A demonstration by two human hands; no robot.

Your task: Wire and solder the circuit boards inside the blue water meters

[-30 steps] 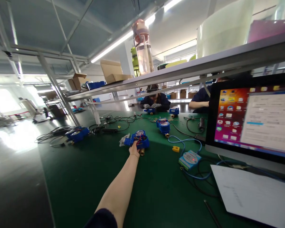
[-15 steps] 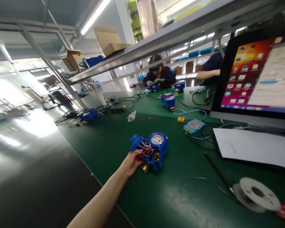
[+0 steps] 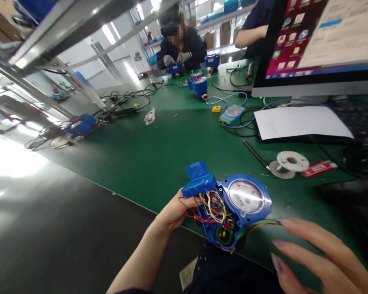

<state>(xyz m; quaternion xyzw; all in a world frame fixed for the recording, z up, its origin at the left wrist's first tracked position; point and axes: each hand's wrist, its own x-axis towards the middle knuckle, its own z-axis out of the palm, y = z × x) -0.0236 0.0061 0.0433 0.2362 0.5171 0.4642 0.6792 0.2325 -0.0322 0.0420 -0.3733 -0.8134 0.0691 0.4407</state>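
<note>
Over the near edge of the bench, my left hand (image 3: 177, 210) grips a blue water meter (image 3: 213, 188) by its left side, fingers closed on the housing. Its round dial (image 3: 245, 196) faces up. Beside the dial lies an open compartment with loose red, yellow and white wires (image 3: 214, 207); a blue cover flap (image 3: 199, 175) stands up at the far left. My right hand (image 3: 319, 255), blurred, is at the lower right with fingers apart. Yellow and green wires (image 3: 262, 223) run from the meter to its index fingertip; whether they touch is unclear.
Beyond the meter are a solder spool (image 3: 292, 160), a dark pen-like tool (image 3: 256, 154), white paper (image 3: 303, 122) and a monitor (image 3: 313, 83). A light-blue box (image 3: 232, 113) with cables and another blue meter (image 3: 198, 85) stand farther back. A gloved co-worker (image 3: 182, 45) sits opposite.
My left hand has brought the water meter nearer and turned it. My right hand has come into view from the lower right. The view has tilted downward.
</note>
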